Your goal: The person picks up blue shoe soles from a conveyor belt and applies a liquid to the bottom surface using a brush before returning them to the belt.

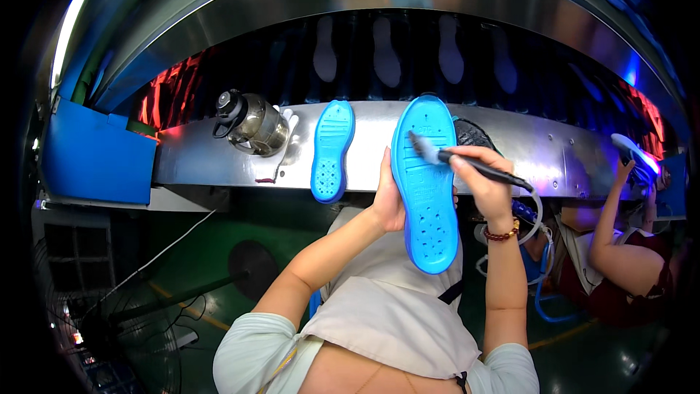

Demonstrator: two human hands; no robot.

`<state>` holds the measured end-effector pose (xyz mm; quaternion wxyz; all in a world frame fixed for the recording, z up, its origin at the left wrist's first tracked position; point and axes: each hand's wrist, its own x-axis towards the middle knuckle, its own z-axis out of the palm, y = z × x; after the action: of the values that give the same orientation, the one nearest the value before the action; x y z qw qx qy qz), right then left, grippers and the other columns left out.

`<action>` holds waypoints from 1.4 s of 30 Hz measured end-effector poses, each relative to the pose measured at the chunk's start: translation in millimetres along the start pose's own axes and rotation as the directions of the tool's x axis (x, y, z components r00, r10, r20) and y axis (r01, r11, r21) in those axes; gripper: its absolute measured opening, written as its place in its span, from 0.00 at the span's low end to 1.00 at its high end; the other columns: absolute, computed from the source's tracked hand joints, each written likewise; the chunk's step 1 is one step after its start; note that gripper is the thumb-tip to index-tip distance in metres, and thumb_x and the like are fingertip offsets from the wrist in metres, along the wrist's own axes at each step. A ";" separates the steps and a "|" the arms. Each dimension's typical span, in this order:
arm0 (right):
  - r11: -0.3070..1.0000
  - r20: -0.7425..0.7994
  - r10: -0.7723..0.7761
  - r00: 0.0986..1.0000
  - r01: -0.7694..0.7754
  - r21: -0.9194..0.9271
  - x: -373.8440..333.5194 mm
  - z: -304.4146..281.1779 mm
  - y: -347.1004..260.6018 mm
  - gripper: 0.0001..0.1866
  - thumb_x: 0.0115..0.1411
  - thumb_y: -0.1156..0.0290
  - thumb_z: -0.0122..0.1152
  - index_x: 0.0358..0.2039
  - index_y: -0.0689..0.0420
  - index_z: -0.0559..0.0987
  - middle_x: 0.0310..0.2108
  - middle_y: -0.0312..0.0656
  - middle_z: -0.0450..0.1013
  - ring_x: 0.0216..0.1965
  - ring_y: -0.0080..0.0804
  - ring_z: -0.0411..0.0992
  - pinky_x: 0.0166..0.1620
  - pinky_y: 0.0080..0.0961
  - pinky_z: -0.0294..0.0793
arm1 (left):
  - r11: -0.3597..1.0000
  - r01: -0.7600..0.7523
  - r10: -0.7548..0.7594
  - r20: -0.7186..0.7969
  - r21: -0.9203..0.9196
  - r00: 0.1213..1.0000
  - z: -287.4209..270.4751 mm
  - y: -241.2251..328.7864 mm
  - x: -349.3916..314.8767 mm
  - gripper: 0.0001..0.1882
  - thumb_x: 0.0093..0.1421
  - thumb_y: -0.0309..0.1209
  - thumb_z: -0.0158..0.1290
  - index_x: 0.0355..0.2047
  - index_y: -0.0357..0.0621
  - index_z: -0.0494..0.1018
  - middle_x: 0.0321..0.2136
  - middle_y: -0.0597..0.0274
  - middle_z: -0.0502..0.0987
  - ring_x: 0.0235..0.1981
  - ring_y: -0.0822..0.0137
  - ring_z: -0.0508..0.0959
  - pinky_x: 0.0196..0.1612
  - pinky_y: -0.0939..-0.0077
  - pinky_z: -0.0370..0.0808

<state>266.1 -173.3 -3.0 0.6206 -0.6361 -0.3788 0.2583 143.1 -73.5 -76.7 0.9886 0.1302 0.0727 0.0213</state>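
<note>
A bright blue shoe sole (425, 197) is held up in front of me, its patterned inner face turned toward me. My left hand (389, 197) grips its left edge, the fingers mostly hidden behind it. In my right hand (485, 182) is a black-handled brush (477, 166) with a thin hose running from its end. Its pale bristles touch the ridged upper part of the sole. A second blue sole (333, 152) lies on the metal ledge (284, 164) to the left. Behind the held sole, a dark shoe-shaped item (474, 135) is partly covered.
A dark clear jug (255, 125) stands beside a whitish glove-like cloth (286, 142) on the ledge. Beyond it, flat sole-shaped pieces (386, 51) lie on a dark conveyor. A blue box (98, 149) is at left, a standing fan (138, 321) lower left. Another person's arm (612, 226) works at right.
</note>
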 end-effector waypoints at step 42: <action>0.979 0.483 -0.194 0.854 0.140 0.146 -36.7 -18.7 -8.4 0.10 0.45 0.79 0.61 0.31 0.62 0.77 0.33 0.43 0.74 0.36 0.29 0.72 0.42 0.22 0.70 | 0.684 -0.616 0.632 0.104 0.390 0.768 33.5 62.6 -1.0 0.46 0.51 0.67 0.18 0.51 0.41 0.59 0.34 0.44 0.71 0.31 0.52 0.73 0.38 0.57 0.71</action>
<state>258.5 -214.3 1.8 0.5556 -0.4795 -0.5649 0.3772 145.6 -21.6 -28.2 0.8715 0.3469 0.0460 0.3435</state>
